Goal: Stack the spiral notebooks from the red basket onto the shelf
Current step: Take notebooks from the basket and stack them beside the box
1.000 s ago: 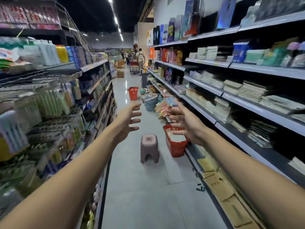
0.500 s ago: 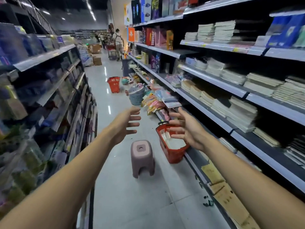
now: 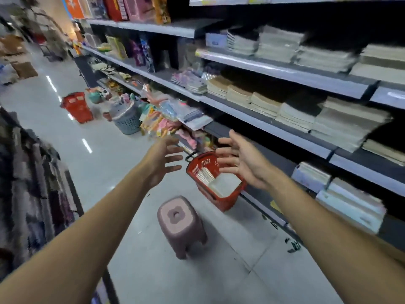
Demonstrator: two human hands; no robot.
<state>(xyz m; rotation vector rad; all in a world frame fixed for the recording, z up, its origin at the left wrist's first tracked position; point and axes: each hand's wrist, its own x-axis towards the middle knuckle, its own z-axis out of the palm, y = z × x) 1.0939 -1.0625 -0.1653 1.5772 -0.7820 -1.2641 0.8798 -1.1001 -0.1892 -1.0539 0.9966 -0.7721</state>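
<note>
Now both my hands reach out empty, left hand (image 3: 161,164) and right hand (image 3: 243,163), each grip wide, above the red basket (image 3: 221,201) of spiral notebooks (image 3: 219,183) on the floor beside the shelf (image 3: 274,128).

A single wide-angle head view looks forward and down along a shop aisle, tilted, with the shelf (image 3: 274,126) close on its right and the floor (image 3: 114,154) below; far parts are blurred.
</note>
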